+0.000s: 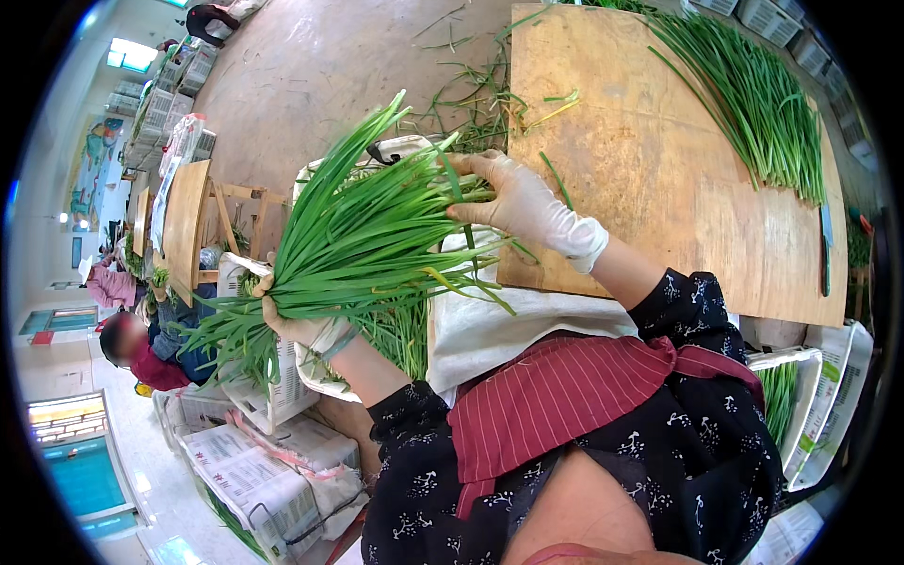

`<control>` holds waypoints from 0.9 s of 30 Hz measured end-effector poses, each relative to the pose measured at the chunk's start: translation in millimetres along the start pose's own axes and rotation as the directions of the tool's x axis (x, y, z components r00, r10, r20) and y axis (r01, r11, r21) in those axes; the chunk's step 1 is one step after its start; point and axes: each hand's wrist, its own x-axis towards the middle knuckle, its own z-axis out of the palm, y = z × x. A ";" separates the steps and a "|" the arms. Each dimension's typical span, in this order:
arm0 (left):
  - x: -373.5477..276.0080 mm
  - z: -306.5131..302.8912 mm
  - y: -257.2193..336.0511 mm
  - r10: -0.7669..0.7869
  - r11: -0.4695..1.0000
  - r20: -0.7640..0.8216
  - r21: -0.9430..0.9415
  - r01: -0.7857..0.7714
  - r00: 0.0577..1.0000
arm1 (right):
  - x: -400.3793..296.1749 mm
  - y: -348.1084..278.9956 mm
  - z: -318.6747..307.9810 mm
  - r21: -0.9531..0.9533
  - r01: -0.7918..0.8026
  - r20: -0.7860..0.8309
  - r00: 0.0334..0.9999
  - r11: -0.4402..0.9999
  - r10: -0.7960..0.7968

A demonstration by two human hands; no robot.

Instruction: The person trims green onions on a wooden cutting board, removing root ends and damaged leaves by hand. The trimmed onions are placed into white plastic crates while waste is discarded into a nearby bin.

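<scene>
My left hand (pixel 293 321), in a pale glove, grips a fanned bunch of long green leafy stalks, like garlic chives (pixel 360 240), around its leafy end. At the pale stem ends is my right hand (pixel 501 198), gloved too, with thumb and fingers apart; whether it pinches a stalk I cannot tell. A few yellowed leaves stick out of the bunch. Below it, a white basket (pixel 311 367) holds more green stalks. A pile of the same stalks (pixel 770 113) lies at the far right of the wooden board (pixel 635 162), beside a knife (pixel 826 247).
Loose trimmings (pixel 473 99) litter the floor left of the board. White cloth (pixel 494 325) hangs at the board's near edge. Covered crates (pixel 247 473) stand at lower left, a basket of stalks (pixel 780 402) at lower right. A co-worker (pixel 169 346) sits at another wooden table (pixel 187 219).
</scene>
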 end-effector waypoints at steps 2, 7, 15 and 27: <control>4.3 -1.7 0.1 -0.035 0.999 -0.001 -0.014 0.035 0.999 | 6.7 9.9 -4.6 0.174 0.033 0.077 0.996 0.984 -0.047; 22.3 -20.6 8.3 -0.131 0.989 -0.105 -0.088 0.122 0.986 | 9.0 0.2 -42.4 0.624 -0.038 0.008 0.999 0.780 0.042; 17.7 0.1 2.1 -0.118 0.991 -0.395 -0.110 0.080 0.911 | -7.1 35.9 -150.2 0.830 0.475 -0.509 0.859 0.292 0.050; 20.5 1.1 -22.4 -0.090 0.996 -0.469 -0.038 0.081 0.879 | 24.9 -23.2 -7.3 0.103 -0.045 0.218 0.976 0.994 0.022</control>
